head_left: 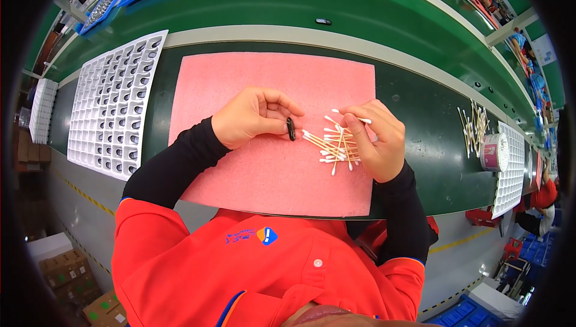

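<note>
Red shirt [210, 273], pink mat [258, 177] (swabs [337, 147] atop)

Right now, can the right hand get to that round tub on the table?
Probably yes: mostly green tabletop lies between the right hand and the round tub, though loose cotton swabs lie beside the tub and the hand holds one swab.

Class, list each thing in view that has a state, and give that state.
Left hand, holding small black part
Right hand, pinching cotton swab
Swab pile, loose, crisscrossed
Pink foam sheet, lying flat
Left white blister tray, partly filled with dark pieces
Round tub, upright; lid unclear
</note>
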Motion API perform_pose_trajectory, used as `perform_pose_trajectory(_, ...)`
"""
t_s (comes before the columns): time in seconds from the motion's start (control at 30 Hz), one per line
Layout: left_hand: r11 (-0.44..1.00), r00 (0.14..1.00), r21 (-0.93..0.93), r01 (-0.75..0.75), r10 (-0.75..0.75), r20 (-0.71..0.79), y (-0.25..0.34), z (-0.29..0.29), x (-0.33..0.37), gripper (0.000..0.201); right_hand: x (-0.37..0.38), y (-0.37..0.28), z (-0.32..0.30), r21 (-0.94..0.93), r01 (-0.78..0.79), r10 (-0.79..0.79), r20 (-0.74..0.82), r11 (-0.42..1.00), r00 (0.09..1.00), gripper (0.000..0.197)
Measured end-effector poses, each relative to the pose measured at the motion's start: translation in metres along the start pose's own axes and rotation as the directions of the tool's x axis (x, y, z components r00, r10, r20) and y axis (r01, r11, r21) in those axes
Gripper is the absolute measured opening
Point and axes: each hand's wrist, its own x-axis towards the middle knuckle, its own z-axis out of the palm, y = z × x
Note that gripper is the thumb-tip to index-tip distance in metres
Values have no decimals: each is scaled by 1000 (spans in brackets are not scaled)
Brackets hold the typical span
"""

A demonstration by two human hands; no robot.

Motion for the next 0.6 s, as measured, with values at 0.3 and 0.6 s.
perform_pose_trajectory(0.3, 991, 999, -134, 28, -26, 19, 2, -8, 2, 25, 0, 1, -1, 1, -1, 1, -8, 1000, 1000, 7)
perform_pose_trajectory(0.6, 990, 999, -141, 20, -17, 27, 2, -8, 1, 23, 1, 2, -1, -1, 11, -11, -17, 1000, 1000, 7)
